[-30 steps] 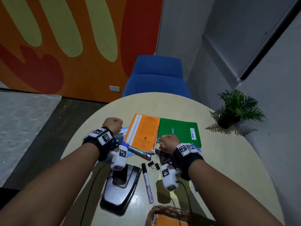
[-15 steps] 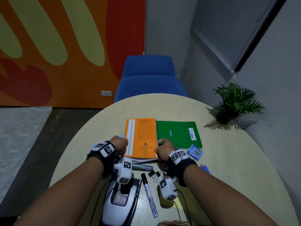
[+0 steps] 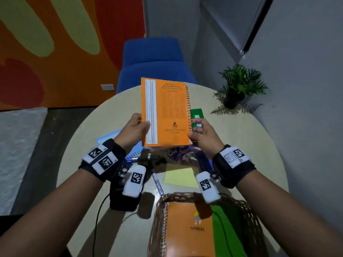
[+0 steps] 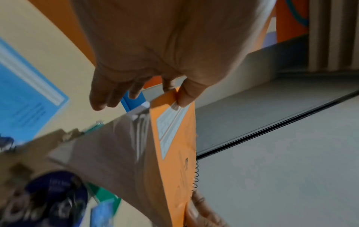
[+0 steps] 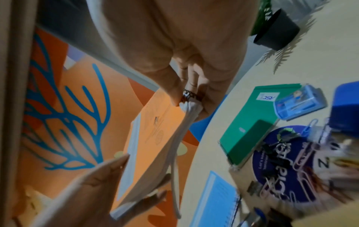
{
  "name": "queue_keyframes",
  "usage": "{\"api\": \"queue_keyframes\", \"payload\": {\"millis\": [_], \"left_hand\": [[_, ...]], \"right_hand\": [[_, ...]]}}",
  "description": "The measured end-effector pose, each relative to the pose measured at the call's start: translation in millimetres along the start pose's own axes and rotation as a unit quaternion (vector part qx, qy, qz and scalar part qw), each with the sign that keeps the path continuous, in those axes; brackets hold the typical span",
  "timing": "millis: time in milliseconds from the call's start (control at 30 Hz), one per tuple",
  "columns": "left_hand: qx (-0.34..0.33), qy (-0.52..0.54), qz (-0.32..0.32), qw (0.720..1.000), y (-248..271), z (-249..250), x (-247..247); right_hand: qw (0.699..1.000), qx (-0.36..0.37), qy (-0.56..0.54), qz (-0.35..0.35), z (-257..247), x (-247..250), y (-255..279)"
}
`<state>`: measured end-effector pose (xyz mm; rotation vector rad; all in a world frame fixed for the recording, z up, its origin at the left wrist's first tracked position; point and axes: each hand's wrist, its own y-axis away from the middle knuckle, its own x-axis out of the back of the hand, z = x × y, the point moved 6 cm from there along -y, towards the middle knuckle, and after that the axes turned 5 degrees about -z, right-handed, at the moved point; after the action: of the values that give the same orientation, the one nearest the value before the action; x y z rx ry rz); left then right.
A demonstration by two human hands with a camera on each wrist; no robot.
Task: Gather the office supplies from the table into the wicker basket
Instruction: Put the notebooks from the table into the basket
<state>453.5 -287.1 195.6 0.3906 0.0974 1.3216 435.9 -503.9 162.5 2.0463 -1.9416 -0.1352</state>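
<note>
Both hands hold an orange spiral notebook (image 3: 165,112) upright above the table. My left hand (image 3: 143,126) pinches its left edge, thumb on the cover (image 4: 174,145). My right hand (image 3: 193,131) pinches the lower spiral corner (image 5: 186,99). The wicker basket (image 3: 156,227) stands at the near table edge below my wrists, with another orange spiral notebook (image 3: 189,229) and a green one (image 3: 226,230) inside. A green notebook (image 5: 250,127), a blue notebook (image 5: 215,199), a marker (image 3: 157,184) and yellow sticky notes (image 3: 178,177) lie on the table.
A clear blue clip box (image 5: 299,102) and a round purple pad (image 5: 281,164) with binder clips lie right of the green notebook. A black punch (image 3: 120,199) sits by my left wrist. A potted plant (image 3: 237,89) stands far right, a blue chair (image 3: 152,60) behind the table.
Both hands took the orange notebook by its edges and lifted it off the table, tipping it upright. The view tilted down, bringing the basket into sight.
</note>
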Motion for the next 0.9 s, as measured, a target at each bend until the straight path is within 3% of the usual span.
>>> {"api": "queue_keyframes", "payload": {"millis": [200, 300, 467, 633, 800, 900], "left_hand": [[-0.005, 0.106, -0.086, 0.991, 90.5, -28.1, -54.4], [-0.025, 0.032, -0.105, 0.994, 131.2, -56.7, -83.0], [-0.005, -0.095, -0.137, 0.986, 171.7, -85.2, -139.0], [0.033, -0.226, -0.246, 0.942, 182.1, -113.8, -190.4], [0.107, -0.272, -0.272, 0.917, 177.2, -153.3, -205.5], [0.072, -0.350, -0.249, 0.900, 170.5, -165.3, -203.9]], "right_hand": [[0.992, -0.028, -0.094, -0.078, 16.3, 30.6, 122.3], [0.993, -0.065, -0.067, -0.076, 50.4, 47.1, 178.8], [0.986, -0.096, 0.107, -0.082, 111.7, 67.7, 243.4], [0.920, -0.190, 0.340, -0.043, 164.3, 86.3, 270.7], [0.853, -0.256, 0.443, -0.098, 179.4, 81.7, 271.6], [0.845, -0.231, 0.475, -0.085, 169.6, 75.5, 267.8]]}}
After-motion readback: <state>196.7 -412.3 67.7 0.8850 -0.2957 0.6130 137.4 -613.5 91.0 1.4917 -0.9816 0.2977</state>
